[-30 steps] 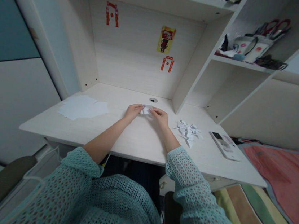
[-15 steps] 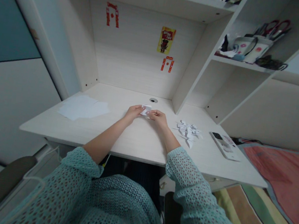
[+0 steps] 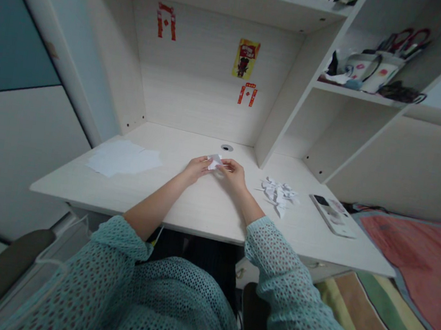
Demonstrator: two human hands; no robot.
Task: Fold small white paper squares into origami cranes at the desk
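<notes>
A small folded piece of white paper is held between my two hands over the middle of the desk. My left hand grips its left side, with the thumb on the near face. From the right, my right hand pinches the paper's right edge between thumb and fingers. Several folded white paper shapes with pointed ends lie in a pile to the right of my right hand. Flat white sheets are spread on the desk's left side.
A phone in a pale case lies near the desk's right end. The desktop meets a shelf divider behind my right hand. Cups with scissors and pens stand on the upper right shelf. A cable hole sits at the back.
The paper has turned slightly in my hands and now looks more angled. My right fingers have shifted a little up along its right edge.
</notes>
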